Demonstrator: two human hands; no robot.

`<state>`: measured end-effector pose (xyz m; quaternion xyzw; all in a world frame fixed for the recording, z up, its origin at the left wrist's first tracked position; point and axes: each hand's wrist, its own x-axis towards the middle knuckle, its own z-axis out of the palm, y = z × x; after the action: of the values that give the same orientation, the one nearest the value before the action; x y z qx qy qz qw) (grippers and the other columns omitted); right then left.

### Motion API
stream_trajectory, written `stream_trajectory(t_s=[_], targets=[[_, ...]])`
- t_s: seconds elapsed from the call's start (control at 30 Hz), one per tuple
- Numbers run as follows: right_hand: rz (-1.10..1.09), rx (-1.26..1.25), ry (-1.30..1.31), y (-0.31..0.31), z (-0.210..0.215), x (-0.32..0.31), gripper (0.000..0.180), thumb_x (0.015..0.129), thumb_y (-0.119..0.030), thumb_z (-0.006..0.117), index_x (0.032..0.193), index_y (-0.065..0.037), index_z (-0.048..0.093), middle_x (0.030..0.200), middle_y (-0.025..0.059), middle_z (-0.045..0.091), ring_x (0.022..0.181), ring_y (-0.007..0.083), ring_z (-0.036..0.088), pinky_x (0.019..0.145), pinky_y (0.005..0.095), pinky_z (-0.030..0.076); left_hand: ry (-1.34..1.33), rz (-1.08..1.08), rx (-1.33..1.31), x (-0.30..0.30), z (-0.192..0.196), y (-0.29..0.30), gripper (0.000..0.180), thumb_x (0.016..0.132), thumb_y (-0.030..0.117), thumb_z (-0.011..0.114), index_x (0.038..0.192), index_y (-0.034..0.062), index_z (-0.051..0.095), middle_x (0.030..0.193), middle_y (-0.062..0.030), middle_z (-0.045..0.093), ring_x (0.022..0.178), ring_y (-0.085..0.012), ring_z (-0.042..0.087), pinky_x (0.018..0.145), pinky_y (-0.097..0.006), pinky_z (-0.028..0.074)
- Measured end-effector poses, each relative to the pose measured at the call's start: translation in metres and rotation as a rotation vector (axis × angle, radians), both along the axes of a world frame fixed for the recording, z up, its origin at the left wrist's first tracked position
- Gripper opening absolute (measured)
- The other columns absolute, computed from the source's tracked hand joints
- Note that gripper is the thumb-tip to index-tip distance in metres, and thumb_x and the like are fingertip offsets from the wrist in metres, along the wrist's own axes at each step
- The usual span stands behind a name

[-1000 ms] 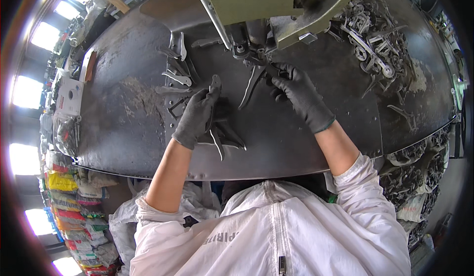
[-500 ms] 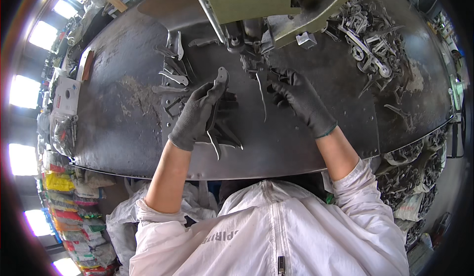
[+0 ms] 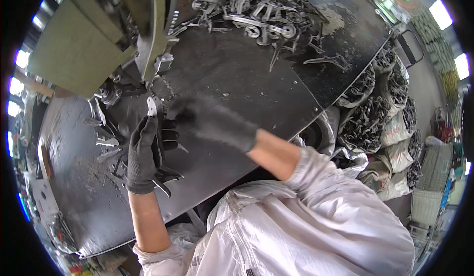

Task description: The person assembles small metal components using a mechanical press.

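Observation:
My left hand (image 3: 141,155), in a dark grey work glove, is closed around a curved metal lever (image 3: 152,107). The lever's flat end with small holes points up past the fingers, toward the machine. Close below that hand lie several similar curved metal levers (image 3: 163,183), partly covered by it. My right hand (image 3: 212,122), gloved alike, is smeared by motion over the table, to the right of the left hand. Its fingers are too blurred to show whether they hold anything. Left of my left hand, more loose levers (image 3: 106,141) are spread on the table.
A green machine (image 3: 81,43) stands at the far left, its working head low over the dark metal table (image 3: 237,85). A heap of metal parts (image 3: 261,11) covers the far part of the table. Filled sacks (image 3: 363,113) stand on the floor beyond its right edge.
The view has turned to the right, so the machine now appears at the left. My right hand has left the machine's head and is moving fast. My left hand still grips the lever.

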<state>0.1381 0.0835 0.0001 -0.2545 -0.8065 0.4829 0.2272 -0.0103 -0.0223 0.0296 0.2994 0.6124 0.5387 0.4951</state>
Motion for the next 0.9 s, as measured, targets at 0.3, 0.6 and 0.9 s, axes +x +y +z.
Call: stream_trajectory(t_s=[0.3, 0.6, 0.9], targets=[[-0.911, 0.41, -0.821, 0.125, -0.034, 0.254, 0.048, 0.085, -0.052, 0.046, 0.1, -0.008, 0.061, 0.087, 0.0181, 0.064, 0.087, 0.0349, 0.061, 0.074, 0.0433, 0.047, 0.03, 0.14, -0.089, -0.016, -0.042, -0.016, 0.036, 0.09, 0.036, 0.053, 0.101, 0.0023, 0.056, 0.087, -0.0044, 0.059, 0.075, -0.0109, 0.057, 0.063, -0.023, 0.047], [-0.748, 0.405, -0.287, 0.038, -0.014, 0.125, 0.018, 0.072, -0.008, 0.064, 0.072, -0.003, 0.047, 0.061, 0.01, 0.047, 0.064, 0.0267, 0.057, 0.062, 0.0344, 0.046, 0.117, 0.079, -0.109, -0.023, -0.042, 0.0, 0.036, 0.089, 0.036, 0.054, 0.1, 0.002, 0.057, 0.072, 0.0004, 0.056, 0.061, -0.0059, 0.052, 0.054, -0.021, 0.042], [-0.196, -0.491, 0.211, 0.043, -0.004, 0.008, 0.038, 0.078, -0.005, 0.057, 0.115, 0.001, 0.052, 0.078, 0.0045, 0.061, 0.058, 0.0054, 0.052, 0.052, 0.021, 0.042, 0.038, 0.04, -0.002, -0.028, -0.036, 0.014, 0.039, 0.09, 0.037, 0.053, 0.105, 0.0009, 0.055, 0.08, -0.0054, 0.058, 0.071, -0.0111, 0.058, 0.063, -0.024, 0.049]])
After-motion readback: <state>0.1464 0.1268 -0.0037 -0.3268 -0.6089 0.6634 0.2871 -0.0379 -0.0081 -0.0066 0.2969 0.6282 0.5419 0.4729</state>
